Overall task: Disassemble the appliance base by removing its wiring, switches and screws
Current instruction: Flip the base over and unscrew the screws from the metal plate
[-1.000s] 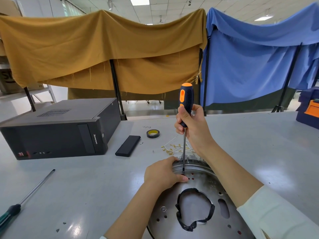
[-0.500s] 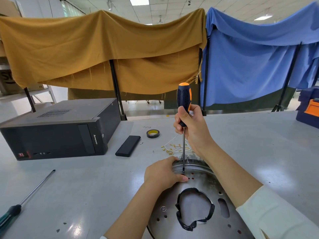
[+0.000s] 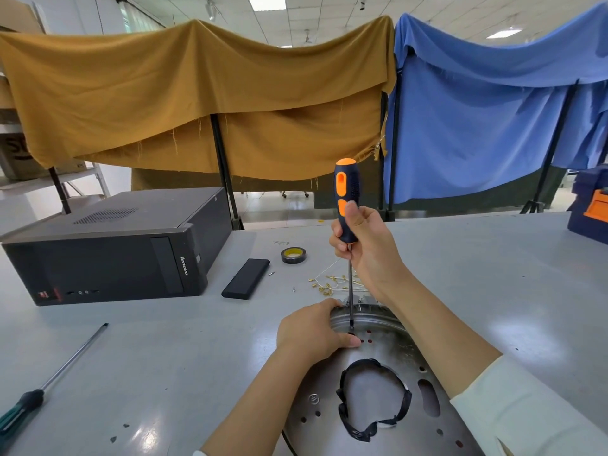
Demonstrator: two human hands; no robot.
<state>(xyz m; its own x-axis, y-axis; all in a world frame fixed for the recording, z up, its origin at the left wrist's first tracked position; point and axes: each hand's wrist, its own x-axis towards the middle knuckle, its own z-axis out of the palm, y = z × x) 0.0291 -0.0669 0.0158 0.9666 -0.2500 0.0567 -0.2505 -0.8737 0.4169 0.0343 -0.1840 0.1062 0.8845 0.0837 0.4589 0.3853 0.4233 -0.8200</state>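
Base: we saw the round, shiny metal appliance base (image 3: 388, 419) lying flat on the grey table (image 3: 493, 274) at the lower centre of the frame, with a large middle opening edged in black tape and small holes scattered across it.
Left hand: our left hand (image 3: 312, 330) rested on the base's far rim, left of the frame's centre, its fingers curled over the edge and its thumb laid flat on the metal.
Screwdriver: the black-and-orange-handled screwdriver (image 3: 347, 205) stood upright, its tip down at the base just above our left thumb; we could not tell if it sat in a screw.
Right hand: our right hand (image 3: 368, 251) gripped the lower handle, its fingers wrapped round it and its thumb pressed against the orange part.
Wiring: thin pale wires with brass terminals (image 3: 332, 284) lay on the table just beyond the base.
Nearby: a black-and-yellow tape roll (image 3: 293, 255) and a flat black rectangular bar (image 3: 246, 282) lay left of centre.
Left side: a black desktop computer case (image 3: 112, 248) sat at the middle left, and a green-handled long screwdriver (image 3: 49, 383) lay at the lower left.
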